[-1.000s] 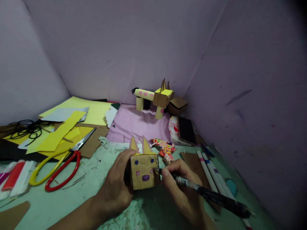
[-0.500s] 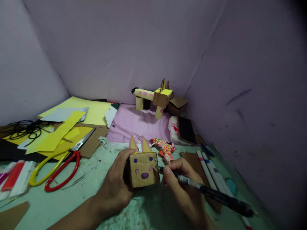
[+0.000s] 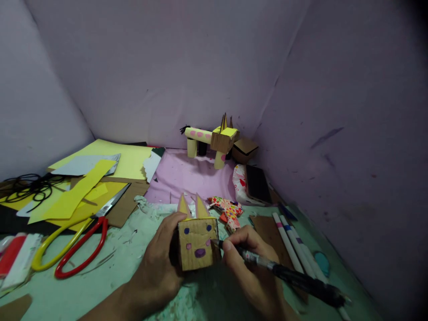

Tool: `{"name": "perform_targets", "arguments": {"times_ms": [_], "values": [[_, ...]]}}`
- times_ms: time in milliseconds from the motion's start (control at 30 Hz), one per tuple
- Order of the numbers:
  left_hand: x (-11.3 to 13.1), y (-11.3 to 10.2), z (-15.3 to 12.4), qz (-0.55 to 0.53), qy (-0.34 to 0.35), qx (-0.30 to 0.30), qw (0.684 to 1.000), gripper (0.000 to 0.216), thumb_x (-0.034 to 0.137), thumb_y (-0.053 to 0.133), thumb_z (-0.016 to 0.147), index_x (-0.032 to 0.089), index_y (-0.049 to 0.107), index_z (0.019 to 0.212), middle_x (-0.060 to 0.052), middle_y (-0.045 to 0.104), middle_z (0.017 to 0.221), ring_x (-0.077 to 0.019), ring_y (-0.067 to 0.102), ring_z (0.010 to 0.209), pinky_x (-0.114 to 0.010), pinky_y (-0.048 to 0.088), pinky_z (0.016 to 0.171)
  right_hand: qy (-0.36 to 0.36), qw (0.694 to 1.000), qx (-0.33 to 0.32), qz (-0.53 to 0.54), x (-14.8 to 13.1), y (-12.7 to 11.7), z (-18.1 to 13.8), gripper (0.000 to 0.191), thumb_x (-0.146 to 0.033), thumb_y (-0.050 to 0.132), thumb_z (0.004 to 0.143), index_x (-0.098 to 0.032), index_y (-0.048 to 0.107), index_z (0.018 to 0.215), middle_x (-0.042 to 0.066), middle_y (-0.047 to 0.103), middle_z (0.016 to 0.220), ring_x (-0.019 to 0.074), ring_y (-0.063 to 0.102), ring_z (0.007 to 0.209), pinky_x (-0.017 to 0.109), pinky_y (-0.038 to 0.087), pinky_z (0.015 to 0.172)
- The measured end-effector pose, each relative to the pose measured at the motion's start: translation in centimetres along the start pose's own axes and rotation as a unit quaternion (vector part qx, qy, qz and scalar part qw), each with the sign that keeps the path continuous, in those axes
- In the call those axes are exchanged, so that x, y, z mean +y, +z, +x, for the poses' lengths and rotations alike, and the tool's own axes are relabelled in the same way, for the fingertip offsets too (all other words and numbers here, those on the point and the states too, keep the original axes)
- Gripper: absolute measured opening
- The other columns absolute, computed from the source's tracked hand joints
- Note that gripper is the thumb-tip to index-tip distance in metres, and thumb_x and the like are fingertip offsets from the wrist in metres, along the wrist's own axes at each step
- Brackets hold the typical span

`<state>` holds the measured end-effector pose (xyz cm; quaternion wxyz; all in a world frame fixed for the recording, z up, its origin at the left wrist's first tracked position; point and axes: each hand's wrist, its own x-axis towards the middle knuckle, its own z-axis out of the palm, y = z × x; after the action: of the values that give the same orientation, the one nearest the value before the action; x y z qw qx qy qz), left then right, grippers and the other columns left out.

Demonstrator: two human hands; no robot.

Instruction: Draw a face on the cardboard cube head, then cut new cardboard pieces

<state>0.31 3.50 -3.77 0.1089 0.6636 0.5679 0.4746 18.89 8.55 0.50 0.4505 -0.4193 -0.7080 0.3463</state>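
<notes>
Green, paint-marked surface (image 3: 122, 243), closed in by pale purple walls (image 3: 174, 71).

Nearest: the left hand (image 3: 162, 263), its forearm rising from the lower left edge. Hand clamped on the left side of a small cardboard box (image 3: 197, 243), forefinger bent over the upper left corner; other fingertips hidden. The box stands upright between the hands, two pointed ears at the top, front turned to the viewer: two dark blue eyes, two pink cheek spots, one purple oval. Cannot tell whether its base meets the surface.

Right hand (image 3: 256, 263) at the box's right side, wrist low, knuckles outward. Thumb and forefinger pinched together on a black pen (image 3: 297, 276), gripped close to its point; the barrel slopes away to the lower right. Point beside the right cheek spot; contact not certain.

Left of the hands: red and white tubes (image 3: 23, 261), then scissors with one yellow and one red handle (image 3: 101, 219), blades over cardboard and paper. Right: white-barrelled markers (image 3: 290, 243) along a flat brown cardboard piece (image 3: 269, 227). Just behind the box, a flower-patterned piece (image 3: 230, 209).

Farther: yellow strip (image 3: 75, 191), tangled black cord (image 3: 28, 187), dark phone (image 3: 257, 183), pink sheet (image 3: 187, 171). Farthest, near the back wall, a four-legged model (image 3: 222, 142) with pink spots and a box head.
</notes>
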Motion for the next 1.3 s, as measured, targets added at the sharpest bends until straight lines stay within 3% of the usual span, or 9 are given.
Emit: {"name": "perform_targets", "arguments": {"times_ms": [267, 1300], "values": [[-0.28, 0.0, -0.31, 0.009, -0.01, -0.008, 1.0, 0.07, 0.017, 0.063, 0.072, 0.024, 0.035, 0.136, -0.011, 0.051, 0.128, -0.0313, 0.056, 0.115, -0.05, 0.046, 0.103, 0.054, 0.998, 0.037, 0.004, -0.74, 0.78, -0.42, 0.024, -0.035, 0.054, 0.083, -0.022, 0.053, 0.063, -0.005, 0.049, 0.05, 0.0107, 0.045, 0.045, 0.022, 0.033, 0.046], [0.1, -0.14, -0.07, -0.004, -0.018, -0.006, 1.0, 0.068, 0.015, 0.063, 0.071, 0.025, 0.038, 0.133, -0.01, 0.056, 0.122, -0.0296, 0.061, 0.108, -0.047, 0.051, 0.097, 0.056, 0.998, 0.027, 0.019, -0.62, 0.78, -0.53, 0.024, -0.035, 0.054, 0.084, -0.022, 0.053, 0.064, -0.005, 0.048, 0.052, 0.0113, 0.044, 0.046, 0.024, 0.032, 0.046]]}}
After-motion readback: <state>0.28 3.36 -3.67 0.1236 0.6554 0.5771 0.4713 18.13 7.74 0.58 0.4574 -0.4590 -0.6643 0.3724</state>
